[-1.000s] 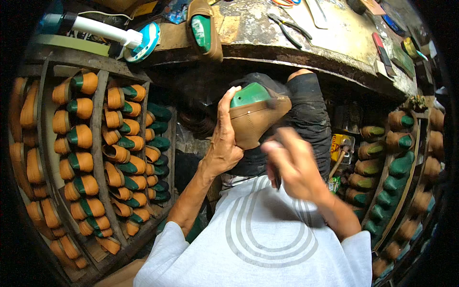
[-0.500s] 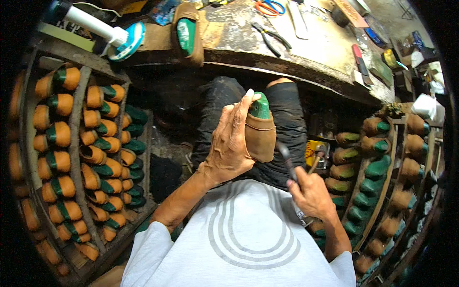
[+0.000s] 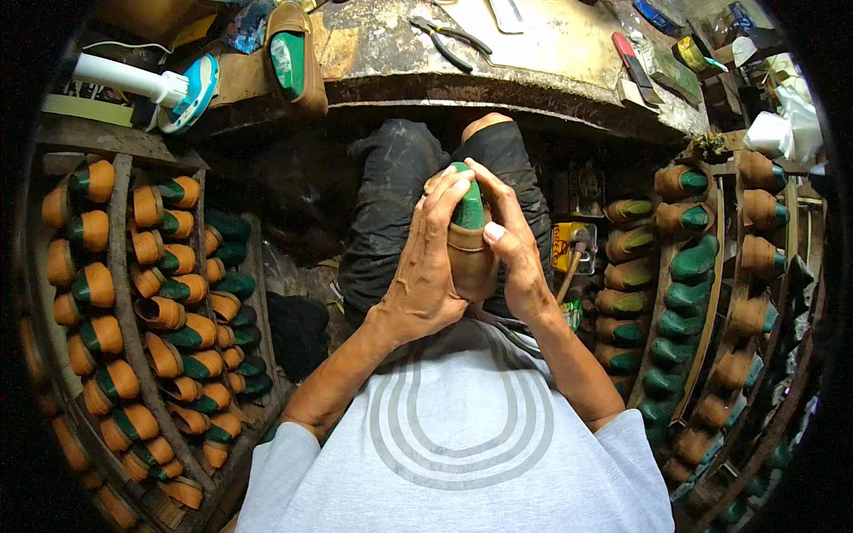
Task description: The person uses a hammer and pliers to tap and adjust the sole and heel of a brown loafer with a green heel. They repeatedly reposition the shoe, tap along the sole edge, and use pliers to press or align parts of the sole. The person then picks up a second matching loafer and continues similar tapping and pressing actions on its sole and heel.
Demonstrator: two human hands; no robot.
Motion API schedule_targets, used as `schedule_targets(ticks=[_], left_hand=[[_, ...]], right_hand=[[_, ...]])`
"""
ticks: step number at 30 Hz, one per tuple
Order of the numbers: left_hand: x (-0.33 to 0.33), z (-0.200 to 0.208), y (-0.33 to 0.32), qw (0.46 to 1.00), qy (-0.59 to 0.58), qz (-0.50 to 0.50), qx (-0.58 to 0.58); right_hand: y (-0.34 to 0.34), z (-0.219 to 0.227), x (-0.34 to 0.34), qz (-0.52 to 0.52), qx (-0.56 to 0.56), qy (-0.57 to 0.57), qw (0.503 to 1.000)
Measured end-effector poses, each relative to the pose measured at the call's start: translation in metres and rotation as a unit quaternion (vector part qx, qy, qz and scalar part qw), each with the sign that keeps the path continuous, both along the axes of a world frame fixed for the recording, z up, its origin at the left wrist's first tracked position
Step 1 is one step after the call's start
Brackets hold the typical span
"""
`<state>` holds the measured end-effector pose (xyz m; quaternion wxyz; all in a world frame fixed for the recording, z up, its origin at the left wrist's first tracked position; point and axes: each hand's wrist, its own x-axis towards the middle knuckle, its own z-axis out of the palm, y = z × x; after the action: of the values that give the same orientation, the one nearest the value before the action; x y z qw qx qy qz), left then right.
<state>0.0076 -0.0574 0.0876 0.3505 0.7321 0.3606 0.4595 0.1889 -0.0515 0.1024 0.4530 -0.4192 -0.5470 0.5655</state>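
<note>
At your 9 o'clock there's a wooden rack (image 3: 124, 142) stuffed with tan shoes (image 3: 111, 338) on green lasts. Up at 11, a brown slip-on shoe (image 3: 316, 75) sits on the workbench (image 3: 373, 53). Your left hand (image 3: 426, 262) is wrapped around one side of the brown shoe upper (image 3: 471, 271), dead centre over your lap, green last (image 3: 468, 211) poking out. Pliers (image 3: 430, 27) lie at 12. Your right hand (image 3: 520, 262) cups the other side, thumb by the upper's edge. Wooden-handled tool (image 3: 569, 275) at 3, then another packed rack (image 3: 713, 293) just past it.
</note>
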Motion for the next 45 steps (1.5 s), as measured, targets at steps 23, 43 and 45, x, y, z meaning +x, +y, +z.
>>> schedule_targets(ticks=[23, 43, 45], left_hand=[[-0.013, -0.046, -0.065, 0.536, -0.545, -0.168, -0.622], [-0.023, -0.026, 0.003, 0.815, -0.407, -0.134, -0.390], [-0.030, -0.007, 0.048, 0.907, -0.328, -0.149, -0.218]], right_hand=[[-0.048, 0.001, -0.005, -0.089, 0.043, -0.242, 0.965], [-0.156, 0.006, 0.069, 0.082, -0.053, -0.618, 0.780], [-0.153, 0.008, 0.068, 0.155, -0.071, -0.645, 0.745]])
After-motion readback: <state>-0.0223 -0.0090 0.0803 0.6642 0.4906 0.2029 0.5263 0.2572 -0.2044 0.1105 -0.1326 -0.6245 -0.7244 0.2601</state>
